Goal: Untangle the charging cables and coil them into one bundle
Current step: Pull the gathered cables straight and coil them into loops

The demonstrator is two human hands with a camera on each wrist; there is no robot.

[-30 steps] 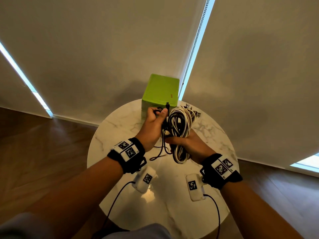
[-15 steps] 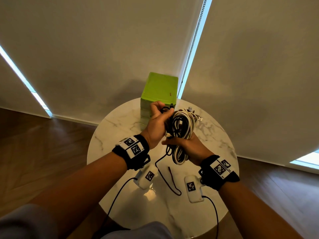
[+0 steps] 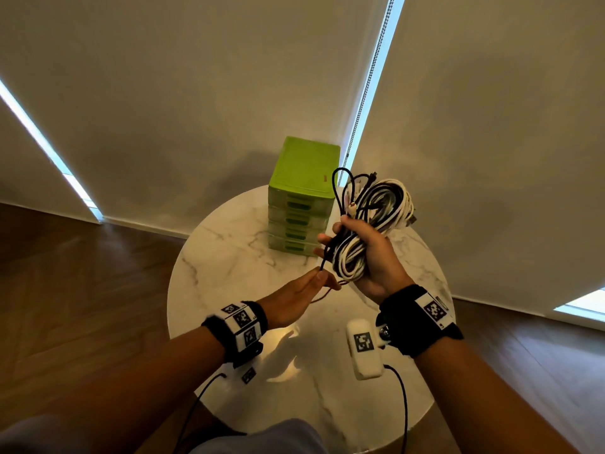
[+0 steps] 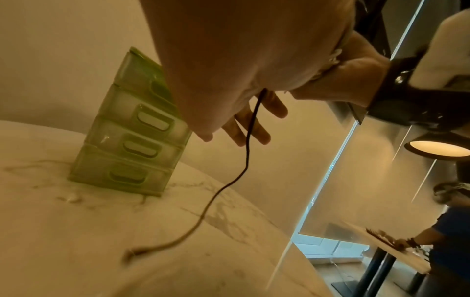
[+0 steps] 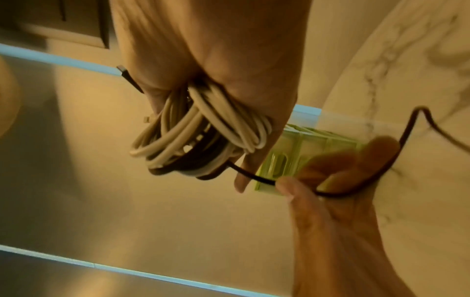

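Note:
My right hand [image 3: 340, 232] grips a coiled bundle [image 3: 357, 260] of white and black charging cables, held upright above the round marble table [image 3: 229, 257]. In the right wrist view the loops of the bundle [image 5: 193, 140] hang out of my closed fist [image 5: 216, 50]. One loose black cable [image 3: 323, 262] trails down from the bundle to my left hand [image 3: 314, 281], which pinches it between thumb and nearly straight fingers [image 5: 356, 160]. Below that hand the black cable [image 4: 250, 128] hangs down, and its free end lies on the tabletop [image 4: 132, 253].
A green stack of small drawers [image 3: 304, 191] stands at the table's far edge, just behind the hands. Roller blinds close off the wall behind. In the left wrist view another person [image 4: 445, 241] stands at a separate table far to the right.
My right hand has raised the bundle up and to the right. My left hand has left the top of the bundle and dropped below it, now holding the loose black cable.

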